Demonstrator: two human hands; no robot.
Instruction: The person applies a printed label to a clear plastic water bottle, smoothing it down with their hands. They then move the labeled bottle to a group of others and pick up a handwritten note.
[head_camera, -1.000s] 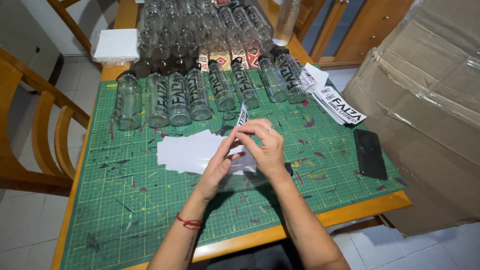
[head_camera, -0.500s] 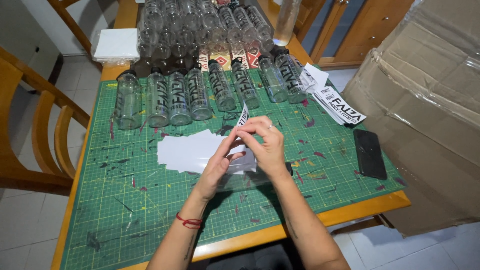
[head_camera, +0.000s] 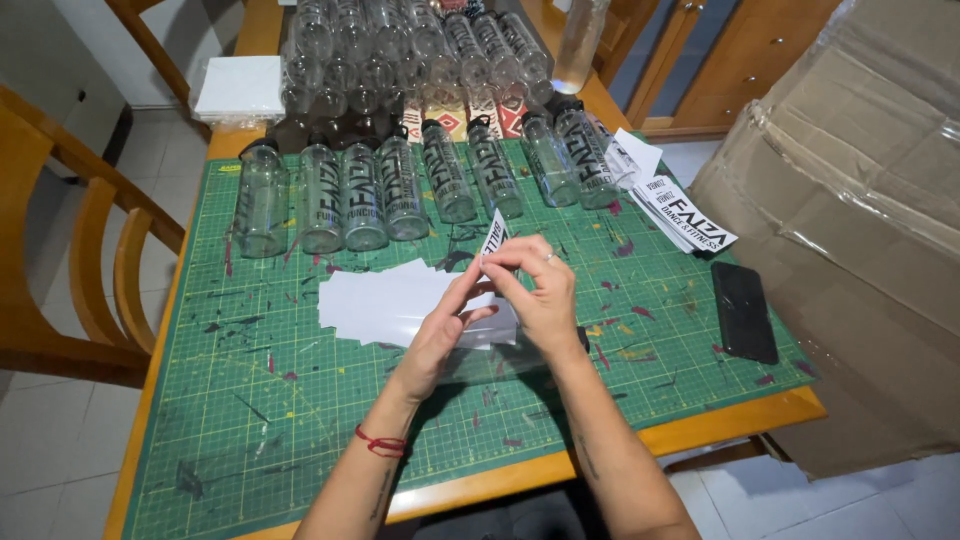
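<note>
Both my hands meet over the middle of the green cutting mat (head_camera: 250, 400). My left hand (head_camera: 440, 325) and my right hand (head_camera: 535, 290) pinch a small white sticker (head_camera: 494, 232) with black lettering, held upright at their fingertips. Under the hands lies a fanned pile of blank white backing sheets (head_camera: 390, 300). A clear bottle lies partly hidden beneath my right wrist. A row of clear lettered bottles (head_camera: 400, 190) lies on the mat just beyond the hands.
More clear bottles (head_camera: 400, 50) crowd the table's far end. A stack of printed stickers (head_camera: 680, 215) and a black phone (head_camera: 743, 310) lie at the right. A large cardboard box (head_camera: 860, 200) stands right of the table, a wooden chair (head_camera: 70, 260) left.
My fingers have shifted slightly on the sticker; the hands stay in the same spot over the white sheets.
</note>
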